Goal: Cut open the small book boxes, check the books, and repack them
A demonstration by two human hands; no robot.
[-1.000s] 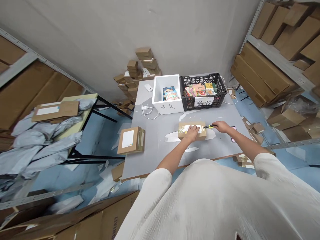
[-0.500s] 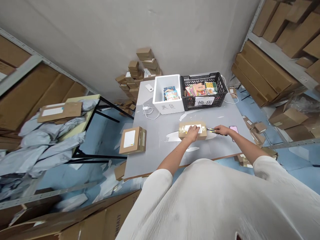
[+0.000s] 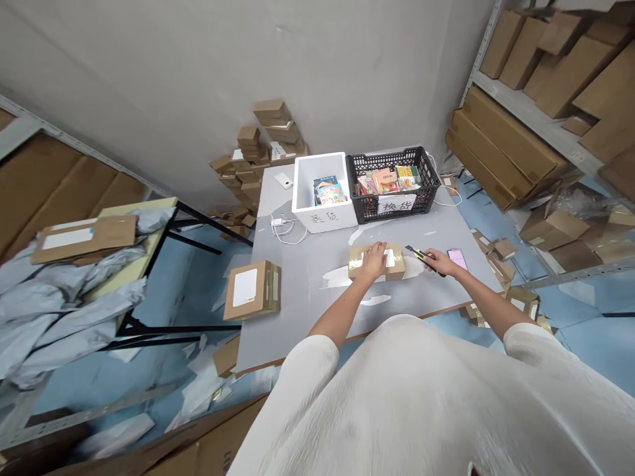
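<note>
A taped cardboard box (image 3: 395, 270) with a white label lies on the grey table near its front edge. My left hand (image 3: 373, 262) lies across the top of this box, fingers stretched toward its far edge. Just right of the box, my right hand (image 3: 439, 262) is closed around a black and yellow utility knife (image 3: 421, 255). The knife's tip points left toward the box and is apart from it. A phone with a pink screen (image 3: 457, 258) lies on the table beside my right hand.
A white foam box (image 3: 325, 219) and a black plastic crate (image 3: 364, 210), both holding books, stand at the back of the table (image 3: 297, 324). Another cardboard box (image 3: 252, 289) sits at the left edge. A white cable (image 3: 292, 239) lies nearby. Shelves with cartons flank both sides.
The utility knife has come away from the box's right end and turned, its tip now raised clear. My left hand stays on the box, shifted slightly left on it. The view has swung right.
</note>
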